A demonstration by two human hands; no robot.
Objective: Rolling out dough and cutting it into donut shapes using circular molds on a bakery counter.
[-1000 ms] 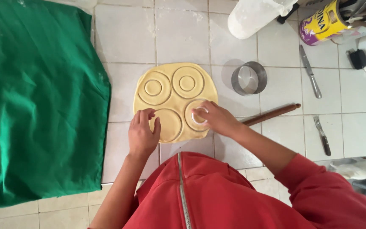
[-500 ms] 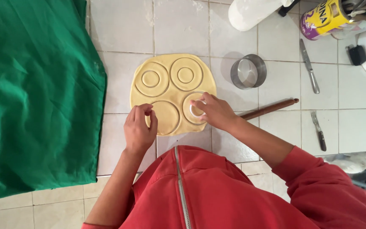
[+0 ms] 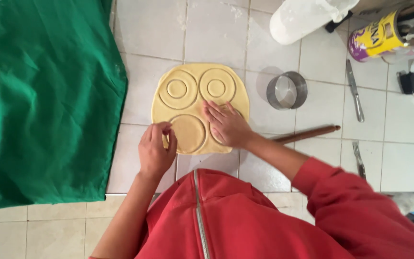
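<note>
Head view, looking straight down on a pale tiled counter. Rolled-out sheet of yellow dough flat on the tiles, stamped with four rings: two far ones with small inner circles, two near ones. Left hand at the near left edge of the sheet, fingertips curled onto the rim of the near left cut round, pinching lightly at the dough there; no tool in it. Right hand laid flat over the near right round, fingers spread and pressing down, nothing grasped. Dough therefore directly under both hands, the far two rounds uncovered beyond the fingertips.

Metal ring cutter upright on the tiles just right of the sheet, apart from it. Wooden rolling pin lying aslant behind the right wrist, partly hidden by the forearm. Table knife and fork further right, well apart from the dough. Green cloth spread over the left of the counter, near the sheet but not touching. Yellow and purple tin and white bag along the far edge. Red zipped sweater filling the near foreground.
</note>
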